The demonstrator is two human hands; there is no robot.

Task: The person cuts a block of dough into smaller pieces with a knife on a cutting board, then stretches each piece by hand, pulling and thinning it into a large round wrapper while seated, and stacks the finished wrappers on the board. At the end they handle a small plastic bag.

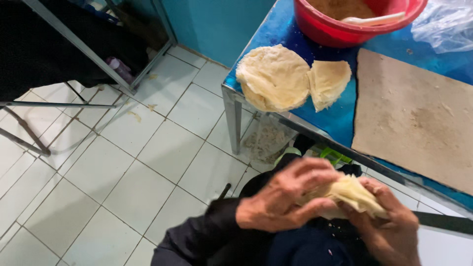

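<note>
Both my hands hold one folded, pale yellow pastry sheet [352,193] low in the view, over my dark lap. My left hand [285,193] pinches its left side with fingers curled over it. My right hand [389,224] cups it from below and the right. On the blue table [340,116] above lies a round stack of the same thin sheets [273,77], with a folded stack [328,82] touching its right side.
A red plastic basin [345,24] with a pale utensil inside stands at the table's far edge. A brown floured board [414,113] covers the table's right part, with a clear plastic bag [446,22] behind it. White floor tiles [123,162] spread left; metal furniture legs [29,133] stand far left.
</note>
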